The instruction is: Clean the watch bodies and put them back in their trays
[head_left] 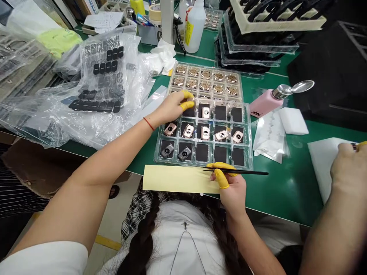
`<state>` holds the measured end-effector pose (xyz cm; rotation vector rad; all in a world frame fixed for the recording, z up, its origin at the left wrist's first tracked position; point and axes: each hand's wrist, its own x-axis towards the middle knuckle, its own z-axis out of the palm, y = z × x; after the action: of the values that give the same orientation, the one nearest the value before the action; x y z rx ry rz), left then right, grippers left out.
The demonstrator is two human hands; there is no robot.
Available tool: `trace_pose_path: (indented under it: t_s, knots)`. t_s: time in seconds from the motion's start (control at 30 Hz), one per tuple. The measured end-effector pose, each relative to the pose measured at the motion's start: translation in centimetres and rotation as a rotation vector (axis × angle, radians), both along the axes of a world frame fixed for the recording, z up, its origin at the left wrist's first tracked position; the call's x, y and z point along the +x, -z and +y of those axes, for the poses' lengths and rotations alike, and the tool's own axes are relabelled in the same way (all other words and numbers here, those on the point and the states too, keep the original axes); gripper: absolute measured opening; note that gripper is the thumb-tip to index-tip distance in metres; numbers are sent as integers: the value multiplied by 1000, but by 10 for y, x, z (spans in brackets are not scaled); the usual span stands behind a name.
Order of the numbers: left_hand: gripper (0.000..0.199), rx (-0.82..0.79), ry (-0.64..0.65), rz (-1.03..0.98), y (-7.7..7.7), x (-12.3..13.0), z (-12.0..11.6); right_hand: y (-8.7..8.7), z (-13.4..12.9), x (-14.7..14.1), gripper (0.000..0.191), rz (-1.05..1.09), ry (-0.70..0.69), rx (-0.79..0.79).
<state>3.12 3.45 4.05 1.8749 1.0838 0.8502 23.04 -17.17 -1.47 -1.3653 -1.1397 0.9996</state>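
Note:
My left hand [174, 105], with yellow finger cots, reaches over the back left of a clear compartment tray [250, 152]. Its thumb and fingertips are pinched together low over a compartment; what is between them is hidden. Several pink-gold watch cases [205, 133] sit on dark pads in the tray, and grey ones [185, 153] lie in the front row. Black tweezers [252, 172] are held in my right hand [233, 187], pointing left. Under these fingers, a yellow paper strip [172, 179] lies along the table's front edge; whether they also grip it is unclear.
Behind is another tray [241, 89] of round gold parts. Left lie plastic-wrapped black pieces [107, 67]. A pink bottle [266, 103], white foam [294, 120] and stacked trays [255, 61] stand right. Another person's hand [348, 164] is at the far right.

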Motion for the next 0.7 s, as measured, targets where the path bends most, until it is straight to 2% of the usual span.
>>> trace_pose_path:
  t_s: [0.07, 0.13, 0.2, 0.27, 0.37, 0.47, 0.57, 0.7]
  knots:
    - [17, -227, -37, -303, -10, -4, -23, -3, -3, 1, 12, -40, -45, -2]
    - [21, -494, -30, -493, -20, -11, -53, -5, -5, 0, 12, -94, -127, -16]
    - [25, -734, -26, -585, -24, -20, -86, -6, -5, -1, 11, -140, -215, -43]
    - [33, -871, -1, -559, -19, -30, -117, -5, -3, -4, 11, -163, -281, -84]
    - [43, -790, 45, -382, 2, -40, -156, -2, 2, -7, 13, -182, -315, -143]
    - [38, -617, 76, -203, 26, -44, -184, -1, 4, -7, 15, -217, -321, -160]
    - [35, -470, 56, -59, 44, -43, -198, -3, 4, -10, 18, -239, -336, -150]
    - [40, -263, 32, 79, 53, -43, -201, -6, 4, -17, 13, -246, -366, -142]
